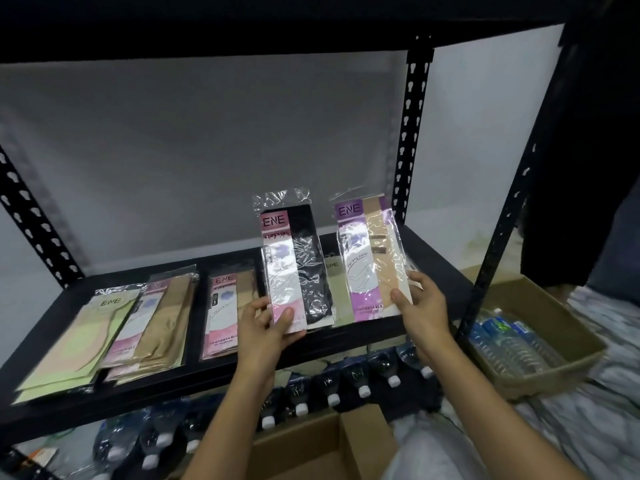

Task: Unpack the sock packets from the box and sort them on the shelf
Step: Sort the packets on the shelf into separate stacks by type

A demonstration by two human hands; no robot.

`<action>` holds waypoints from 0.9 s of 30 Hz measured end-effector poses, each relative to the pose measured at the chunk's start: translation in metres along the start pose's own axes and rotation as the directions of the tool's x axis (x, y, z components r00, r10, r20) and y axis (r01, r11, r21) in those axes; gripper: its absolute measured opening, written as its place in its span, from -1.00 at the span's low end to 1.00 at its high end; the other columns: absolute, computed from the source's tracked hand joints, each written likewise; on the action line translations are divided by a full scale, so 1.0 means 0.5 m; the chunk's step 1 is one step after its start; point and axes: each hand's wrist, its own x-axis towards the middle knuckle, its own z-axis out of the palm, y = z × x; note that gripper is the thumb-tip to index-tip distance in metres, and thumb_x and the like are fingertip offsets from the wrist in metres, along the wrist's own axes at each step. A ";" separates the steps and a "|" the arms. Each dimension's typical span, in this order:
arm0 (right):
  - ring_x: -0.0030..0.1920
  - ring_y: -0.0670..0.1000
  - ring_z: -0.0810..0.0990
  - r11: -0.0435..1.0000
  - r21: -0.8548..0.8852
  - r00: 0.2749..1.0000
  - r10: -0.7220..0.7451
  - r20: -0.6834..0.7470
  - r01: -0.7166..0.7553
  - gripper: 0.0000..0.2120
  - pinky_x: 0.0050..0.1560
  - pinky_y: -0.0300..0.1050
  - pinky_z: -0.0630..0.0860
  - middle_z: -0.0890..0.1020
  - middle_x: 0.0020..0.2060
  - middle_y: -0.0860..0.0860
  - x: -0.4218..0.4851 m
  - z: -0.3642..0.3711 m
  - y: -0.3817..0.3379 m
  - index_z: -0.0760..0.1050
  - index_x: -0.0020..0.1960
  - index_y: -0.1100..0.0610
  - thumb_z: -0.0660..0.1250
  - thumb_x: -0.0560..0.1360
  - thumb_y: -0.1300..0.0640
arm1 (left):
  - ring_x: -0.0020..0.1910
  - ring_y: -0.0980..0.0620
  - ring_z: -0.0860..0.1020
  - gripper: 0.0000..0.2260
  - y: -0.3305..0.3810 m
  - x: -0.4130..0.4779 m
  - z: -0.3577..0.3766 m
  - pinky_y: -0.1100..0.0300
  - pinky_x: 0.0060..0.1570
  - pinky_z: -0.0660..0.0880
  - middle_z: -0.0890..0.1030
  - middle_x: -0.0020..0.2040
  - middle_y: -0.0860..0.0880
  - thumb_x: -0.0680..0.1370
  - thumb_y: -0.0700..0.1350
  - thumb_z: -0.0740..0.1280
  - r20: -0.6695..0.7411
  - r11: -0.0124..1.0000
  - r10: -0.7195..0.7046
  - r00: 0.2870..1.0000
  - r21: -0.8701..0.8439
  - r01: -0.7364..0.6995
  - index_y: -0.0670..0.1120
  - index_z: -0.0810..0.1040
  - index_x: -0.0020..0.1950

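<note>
Both hands hold sock packets up over the black metal shelf [346, 344]. The left hand [266, 327] is clamped on the lower end of a pink-labelled packet of black socks [294, 261], thumb across the front and fingers behind, so the packet stands nearly upright above the shelf board. The right hand [420, 303] grips the lower right corner of a purple-labelled packet of beige socks [372, 258], thumb on the front, and this packet too is held upright, just beside the other and not touching it. Behind them a further packet [334, 292] with a pale green label lies on the shelf, partly hidden. To the left, a pink-labelled packet with tan socks [225, 313] lies flat, and further left sits a stack of pink packets [152, 323], overlapped at the shelf's left end by light green packets [83, 337]. Under the shelf, capped water bottles [346, 386] lie in a row. An open cardboard box [311, 452] sits at the bottom edge, and a second carton of water bottles [526, 337] stands to the right of the rack's upright.
</note>
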 end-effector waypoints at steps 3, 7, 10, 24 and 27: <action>-0.03 0.02 0.65 0.999 -0.045 0.999 0.021 -0.031 -0.023 -0.72 -0.08 -0.15 0.56 0.65 0.00 0.06 0.038 -0.008 0.018 0.40 0.16 0.07 0.32 0.51 0.31 | 0.14 -0.16 0.60 -0.62 -0.012 0.013 0.007 0.02 -0.12 0.65 0.51 0.27 -0.24 0.53 -0.29 0.38 -0.001 1.000 0.001 1.000 0.010 -0.001 -0.09 0.36 0.28; -0.05 -0.02 0.59 0.985 -0.167 0.995 0.031 -0.093 -0.046 -0.67 -0.18 -0.28 0.45 0.61 0.07 0.08 0.105 -0.029 0.032 0.44 0.25 0.18 0.34 0.50 0.31 | 0.17 -0.22 0.59 -0.61 -0.021 0.024 0.007 -0.01 -0.11 0.65 0.49 0.30 -0.27 0.51 -0.27 0.40 0.011 1.000 -0.015 1.000 0.024 0.014 -0.07 0.37 0.27; 0.00 0.03 0.56 0.965 -0.246 0.989 0.052 -0.137 -0.085 -0.70 -0.11 -0.19 0.43 0.60 0.12 0.12 0.156 -0.047 0.044 0.47 0.21 0.19 0.34 0.48 0.31 | 0.17 -0.22 0.59 -0.62 -0.025 0.024 0.002 0.01 -0.12 0.65 0.50 0.30 -0.27 0.51 -0.25 0.41 0.025 0.999 -0.019 1.000 0.038 0.018 -0.07 0.37 0.26; 0.32 0.24 0.25 0.555 -0.824 0.985 -0.043 -0.165 -0.114 -0.63 0.28 0.15 0.23 0.34 0.32 0.18 0.190 -0.066 0.080 0.43 0.33 0.14 0.28 0.52 0.16 | 0.08 -0.14 0.64 -0.65 -0.018 0.008 -0.006 0.08 -0.14 0.65 0.59 0.17 -0.20 0.54 -0.29 0.36 0.002 0.998 -0.019 1.000 0.053 0.018 -0.12 0.37 0.27; 0.27 0.19 0.26 0.504 -0.864 0.968 -0.221 -0.115 0.012 -0.67 0.22 0.13 0.21 0.42 0.25 0.13 0.174 -0.064 0.088 0.45 0.31 0.11 0.24 0.54 0.14 | 0.08 -0.13 0.64 -0.65 -0.021 0.009 -0.006 0.07 -0.12 0.65 0.56 0.21 -0.22 0.54 -0.28 0.37 -0.002 0.997 -0.028 1.000 0.070 0.028 -0.11 0.37 0.27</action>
